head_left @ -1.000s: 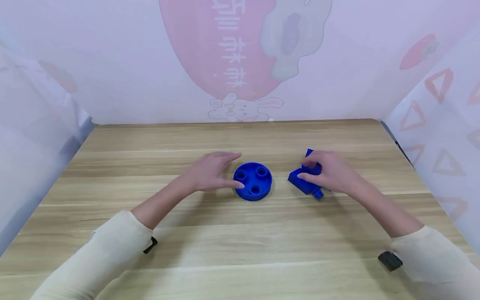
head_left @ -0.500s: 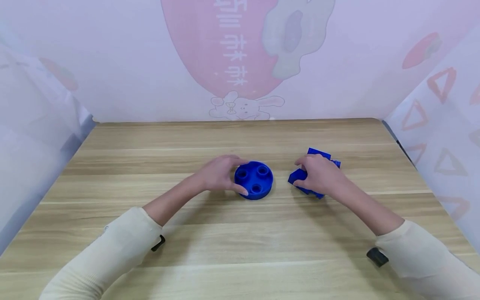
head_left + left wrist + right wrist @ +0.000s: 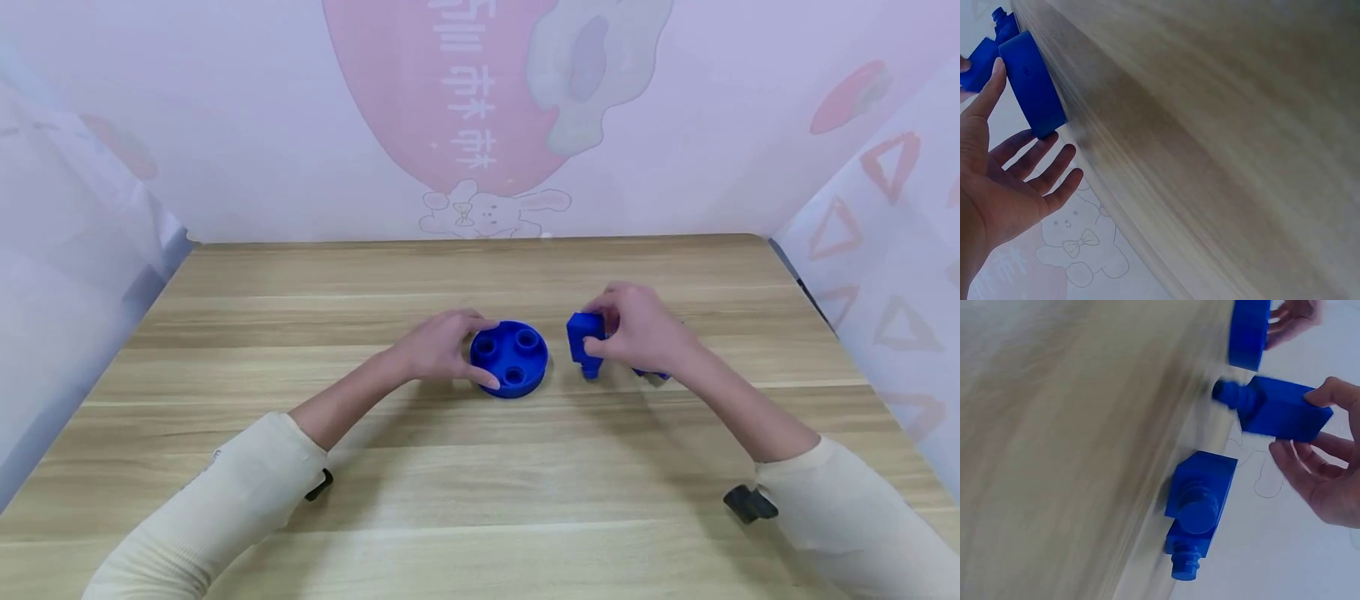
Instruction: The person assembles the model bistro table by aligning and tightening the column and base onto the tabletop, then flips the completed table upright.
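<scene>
A round blue base with three sockets lies on the table. My left hand holds its left side, thumb at the near rim and fingers at the far rim; the left wrist view shows the thumb and fingertips on its edge. Right of the base, my right hand pinches a blue block with a ridged peg. The block is raised, its peg pointing down. Two more blue pegged blocks lie on the table beyond that hand, mostly hidden by it in the head view.
A wood-grain table spreads out in front and to both sides. Pale printed curtains stand upright along its back and sides.
The left hand has moved right and closed round the base. The right hand has picked up one block from the group, turned it peg-down and brought it nearer the base.
</scene>
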### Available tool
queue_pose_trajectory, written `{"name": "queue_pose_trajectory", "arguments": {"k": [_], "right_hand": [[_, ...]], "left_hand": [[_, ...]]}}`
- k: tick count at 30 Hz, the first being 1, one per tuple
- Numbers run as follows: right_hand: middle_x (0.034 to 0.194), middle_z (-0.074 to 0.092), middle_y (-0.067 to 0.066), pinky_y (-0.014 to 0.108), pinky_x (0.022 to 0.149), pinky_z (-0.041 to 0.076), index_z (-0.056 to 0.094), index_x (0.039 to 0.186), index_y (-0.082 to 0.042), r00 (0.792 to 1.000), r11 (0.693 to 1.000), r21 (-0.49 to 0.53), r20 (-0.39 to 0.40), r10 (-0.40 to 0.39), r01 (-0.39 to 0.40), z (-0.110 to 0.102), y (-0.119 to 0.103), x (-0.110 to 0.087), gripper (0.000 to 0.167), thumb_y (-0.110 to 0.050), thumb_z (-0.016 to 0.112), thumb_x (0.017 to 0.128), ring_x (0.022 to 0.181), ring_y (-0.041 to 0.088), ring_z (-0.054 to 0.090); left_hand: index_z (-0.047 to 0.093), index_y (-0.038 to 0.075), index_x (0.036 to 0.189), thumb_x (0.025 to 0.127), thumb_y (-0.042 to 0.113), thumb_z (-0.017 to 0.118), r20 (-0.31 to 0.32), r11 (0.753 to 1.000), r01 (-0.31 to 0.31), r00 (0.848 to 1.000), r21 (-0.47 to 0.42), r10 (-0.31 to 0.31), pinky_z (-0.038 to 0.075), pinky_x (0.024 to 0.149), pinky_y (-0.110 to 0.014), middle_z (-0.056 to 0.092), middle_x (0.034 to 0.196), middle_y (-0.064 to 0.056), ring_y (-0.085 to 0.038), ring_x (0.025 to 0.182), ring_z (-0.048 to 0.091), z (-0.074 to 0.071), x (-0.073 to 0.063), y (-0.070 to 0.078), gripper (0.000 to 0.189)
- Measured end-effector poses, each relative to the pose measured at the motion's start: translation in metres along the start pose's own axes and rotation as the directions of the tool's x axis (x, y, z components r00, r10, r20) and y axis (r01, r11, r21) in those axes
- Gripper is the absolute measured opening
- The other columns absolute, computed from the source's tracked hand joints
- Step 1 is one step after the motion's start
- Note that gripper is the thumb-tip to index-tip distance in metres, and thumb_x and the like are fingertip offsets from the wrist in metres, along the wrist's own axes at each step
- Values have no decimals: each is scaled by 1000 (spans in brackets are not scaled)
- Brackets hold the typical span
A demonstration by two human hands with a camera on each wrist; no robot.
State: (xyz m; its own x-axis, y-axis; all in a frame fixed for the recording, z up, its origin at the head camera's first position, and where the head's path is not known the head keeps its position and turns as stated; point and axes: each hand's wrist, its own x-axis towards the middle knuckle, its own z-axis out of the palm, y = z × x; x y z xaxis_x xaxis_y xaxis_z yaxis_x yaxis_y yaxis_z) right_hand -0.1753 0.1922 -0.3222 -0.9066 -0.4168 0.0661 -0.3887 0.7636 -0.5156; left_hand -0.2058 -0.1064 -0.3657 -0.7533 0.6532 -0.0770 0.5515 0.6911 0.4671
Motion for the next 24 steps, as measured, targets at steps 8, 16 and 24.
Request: {"name": "queue_pose_trajectory", "arguments": {"k": [8,16,24], "right_hand": [[100,64,15,28,77,62,74,114,9,998,936,348,-60,-29,49,4,-7,3,30,-3,80,87,95,29,69],[104,65,13,32,84,62,73,119,4,998,871,487,-24,-65,69,14,-17,9,35,-2,83,86,101,27,64],[102,62,12,38,85,62,74,118,5,984,855,497,6,-176,150,27,-31,14,36,0,85,84,104,27,65]], "left_hand": [[57,-5,143,78,48,91,13,1000,-5,1000,7,5,45,113,-48,61,141,-20,-35,133,56,-2,1,3,91],[58,-5,143,77,47,92,24,1000,11,1000,2,-11,48,109,-46,62,139,-19,-32,127,59,-2,3,3,91],[58,-5,143,76,46,93,18,1000,10,1000,2,-10,52,104,-44,64,136,-17,-29,118,62,-2,3,4,92]]}}
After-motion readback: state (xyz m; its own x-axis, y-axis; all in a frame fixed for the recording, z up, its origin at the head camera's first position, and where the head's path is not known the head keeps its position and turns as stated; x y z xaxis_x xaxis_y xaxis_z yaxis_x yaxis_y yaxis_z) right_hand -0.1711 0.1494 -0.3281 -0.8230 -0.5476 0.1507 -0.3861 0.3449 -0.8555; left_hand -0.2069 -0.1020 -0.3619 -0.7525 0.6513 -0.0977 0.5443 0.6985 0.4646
